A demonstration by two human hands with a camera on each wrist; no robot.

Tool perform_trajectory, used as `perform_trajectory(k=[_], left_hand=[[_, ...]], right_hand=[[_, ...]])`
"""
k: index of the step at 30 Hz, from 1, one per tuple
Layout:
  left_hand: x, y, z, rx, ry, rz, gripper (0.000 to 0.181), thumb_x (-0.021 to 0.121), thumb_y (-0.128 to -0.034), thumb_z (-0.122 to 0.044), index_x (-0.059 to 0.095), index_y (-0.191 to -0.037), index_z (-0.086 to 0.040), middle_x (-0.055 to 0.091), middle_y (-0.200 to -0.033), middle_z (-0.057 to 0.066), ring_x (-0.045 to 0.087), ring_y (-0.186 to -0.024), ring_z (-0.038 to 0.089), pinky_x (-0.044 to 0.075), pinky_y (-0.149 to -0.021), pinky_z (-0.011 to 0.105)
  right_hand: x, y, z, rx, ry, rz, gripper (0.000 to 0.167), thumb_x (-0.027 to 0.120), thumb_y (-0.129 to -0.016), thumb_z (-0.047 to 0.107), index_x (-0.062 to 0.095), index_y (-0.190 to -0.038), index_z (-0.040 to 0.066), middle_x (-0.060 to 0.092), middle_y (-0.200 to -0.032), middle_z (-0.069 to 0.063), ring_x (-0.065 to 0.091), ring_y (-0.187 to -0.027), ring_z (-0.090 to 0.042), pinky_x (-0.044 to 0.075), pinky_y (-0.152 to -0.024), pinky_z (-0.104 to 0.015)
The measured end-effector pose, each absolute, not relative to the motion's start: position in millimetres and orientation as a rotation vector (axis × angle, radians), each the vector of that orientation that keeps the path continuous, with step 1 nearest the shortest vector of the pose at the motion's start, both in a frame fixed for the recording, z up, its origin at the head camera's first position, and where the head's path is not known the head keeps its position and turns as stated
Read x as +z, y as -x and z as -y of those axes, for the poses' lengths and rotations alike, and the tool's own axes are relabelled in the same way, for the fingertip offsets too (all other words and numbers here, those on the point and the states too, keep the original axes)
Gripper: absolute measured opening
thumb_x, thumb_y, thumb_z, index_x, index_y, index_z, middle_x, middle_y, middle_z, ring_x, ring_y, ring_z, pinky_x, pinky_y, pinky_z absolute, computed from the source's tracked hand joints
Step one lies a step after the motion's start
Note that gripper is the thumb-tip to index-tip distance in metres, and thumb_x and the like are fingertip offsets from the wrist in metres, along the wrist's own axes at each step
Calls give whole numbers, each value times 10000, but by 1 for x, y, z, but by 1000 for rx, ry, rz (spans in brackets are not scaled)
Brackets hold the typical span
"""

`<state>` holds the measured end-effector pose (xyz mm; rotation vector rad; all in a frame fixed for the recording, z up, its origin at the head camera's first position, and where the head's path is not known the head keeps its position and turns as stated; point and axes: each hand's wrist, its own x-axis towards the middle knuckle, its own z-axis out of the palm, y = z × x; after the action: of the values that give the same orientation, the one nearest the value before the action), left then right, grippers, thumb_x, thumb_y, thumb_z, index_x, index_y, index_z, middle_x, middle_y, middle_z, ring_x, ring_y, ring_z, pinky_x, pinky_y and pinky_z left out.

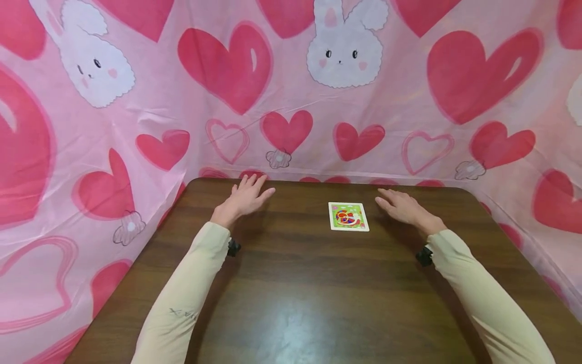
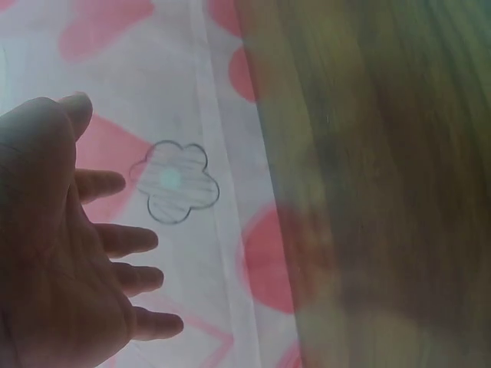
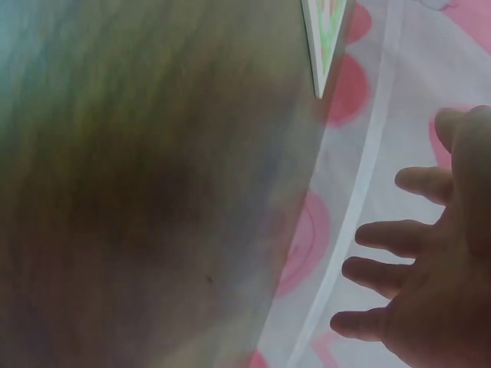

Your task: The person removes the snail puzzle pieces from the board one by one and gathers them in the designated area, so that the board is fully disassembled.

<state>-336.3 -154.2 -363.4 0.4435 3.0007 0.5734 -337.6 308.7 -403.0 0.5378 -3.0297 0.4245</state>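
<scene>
A flat square picture puzzle (image 1: 348,217) with a white border, green ground and a red and blue round figure lies toward the far side of the table. My left hand (image 1: 244,199) is out to its left near the far edge, fingers straight and spread. On the other side, my right hand (image 1: 402,207) is nearest to the puzzle, apart from it, fingers extended. The left wrist view has the left hand (image 2: 69,253) with nothing in it. In the right wrist view the right hand (image 3: 437,253) is likewise bare, and one corner of the puzzle (image 3: 321,57) shows at the top.
The brown wooden table (image 1: 291,288) has rounded far corners. Pink cloth (image 1: 291,96) printed with hearts and rabbits hangs behind it and along both sides. Dark wrist devices sit under both cream sleeves (image 1: 182,298).
</scene>
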Motion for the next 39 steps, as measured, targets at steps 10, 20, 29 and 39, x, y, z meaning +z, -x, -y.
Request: perform_trajectory(k=[10, 20, 29, 39], left_hand=[[-374, 332, 130, 664, -556, -2990, 712, 372, -990, -586, 248, -1559, -176, 209, -1623, 171, 95, -1519, 382, 139, -1169, 636], [-383, 328, 112, 719, -622, -2953, 682, 432, -988, -540, 301, -1537, -156, 270, -1600, 177, 160, -1510, 369, 173, -1186, 583], [-394, 328, 97, 727, -676, -2942, 647, 472, -996, -480, 333, -1520, -128, 299, -1587, 174, 216, -1494, 373, 196, -1201, 518], [-404, 329, 75, 770, -772, -2891, 606, 497, -1001, -425, 395, -1482, -72, 399, -1536, 162, 327, -1458, 297, 248, -1199, 433]], right_hand=[[-418, 334, -301, 558, -582, 3043, 614, 441, -1034, 388, 363, -1474, -32, 403, -1492, -284, 370, -1386, -462, 279, -1126, -597], [-423, 332, -292, 656, -560, 3061, 576, 499, -1016, 319, 386, -1462, -27, 427, -1474, -286, 398, -1366, -466, 298, -1113, -607], [-426, 332, -282, 671, -560, 3081, 576, 560, -976, 324, 441, -1430, -10, 496, -1422, -270, 449, -1331, -446, 332, -1092, -602], [-424, 333, -269, 687, -587, 3144, 630, 604, -951, 314, 407, -1455, -9, 489, -1427, -267, 453, -1319, -443, 330, -1092, -608]])
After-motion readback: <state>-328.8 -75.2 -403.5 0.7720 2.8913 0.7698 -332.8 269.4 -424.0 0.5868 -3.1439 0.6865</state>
